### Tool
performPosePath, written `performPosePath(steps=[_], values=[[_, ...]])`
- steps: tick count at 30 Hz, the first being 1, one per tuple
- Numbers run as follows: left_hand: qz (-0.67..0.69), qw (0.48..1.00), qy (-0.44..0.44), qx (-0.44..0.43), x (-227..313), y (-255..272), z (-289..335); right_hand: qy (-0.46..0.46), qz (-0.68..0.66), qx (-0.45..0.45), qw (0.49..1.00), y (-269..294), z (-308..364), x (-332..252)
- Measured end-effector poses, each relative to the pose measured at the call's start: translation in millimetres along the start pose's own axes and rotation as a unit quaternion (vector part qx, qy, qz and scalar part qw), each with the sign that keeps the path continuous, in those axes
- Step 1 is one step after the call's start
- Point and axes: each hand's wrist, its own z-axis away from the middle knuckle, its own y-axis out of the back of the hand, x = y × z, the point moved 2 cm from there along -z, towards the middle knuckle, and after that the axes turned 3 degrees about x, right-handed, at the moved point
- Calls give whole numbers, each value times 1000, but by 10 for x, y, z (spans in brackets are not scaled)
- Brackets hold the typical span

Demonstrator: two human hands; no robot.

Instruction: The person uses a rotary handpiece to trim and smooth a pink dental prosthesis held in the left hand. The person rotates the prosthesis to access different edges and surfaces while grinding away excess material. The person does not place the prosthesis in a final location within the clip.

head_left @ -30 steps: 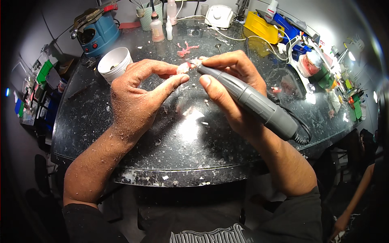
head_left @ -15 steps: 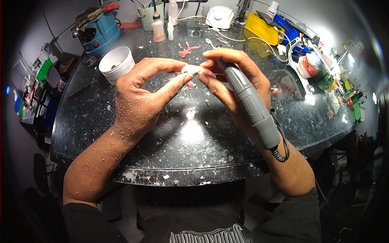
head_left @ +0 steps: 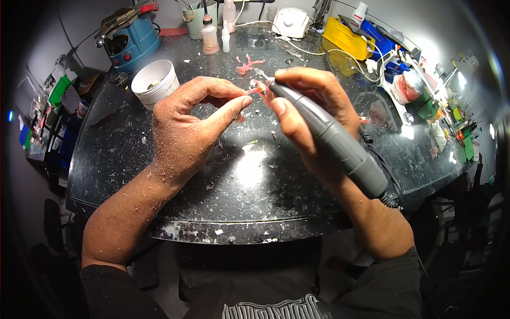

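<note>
My left hand (head_left: 194, 117), dusted with pale shavings, pinches a small pink denture piece (head_left: 259, 88) between thumb and index finger. In my right hand (head_left: 313, 109) lies a thick grey rotary handpiece (head_left: 334, 133), gripped near its front end. Its nose points up and left, with the tip just beside and above the pink piece; whether they touch I cannot tell. A black coiled cord leaves its rear by my right forearm. My fingers partly cover the pink piece. Beyond it, a branching pink scrap (head_left: 248, 65) lies on the black worktop (head_left: 212, 186).
Left of my hands stands a white tub (head_left: 172, 87), with a blue machine (head_left: 130, 45) behind. Bottles (head_left: 210, 40) and a white control box (head_left: 290, 24) line the back. At right are a yellow bin (head_left: 342, 40) and a pink-and-white dental model (head_left: 406, 87). Shavings litter the worktop.
The handpiece has swung so its rear sits farther right and its nose shows beside the pink piece. My right fingers have shifted along it. More of the pink piece shows; my left hand barely moved.
</note>
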Motion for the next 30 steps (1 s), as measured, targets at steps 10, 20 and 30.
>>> performPosePath(steps=[10, 20, 30], values=[[4, 1000, 8, 0, 7, 0, 8, 39, 29, -36, 998, 4, 23, 81], [-74, 994, -86, -6, -34, 57, -7, 23, 35, -39, 998, 17, 10, 65], [-93, 988, -121, -20, -30, 67, -11, 37, 0, -53, 998, 4, 12, 107]])
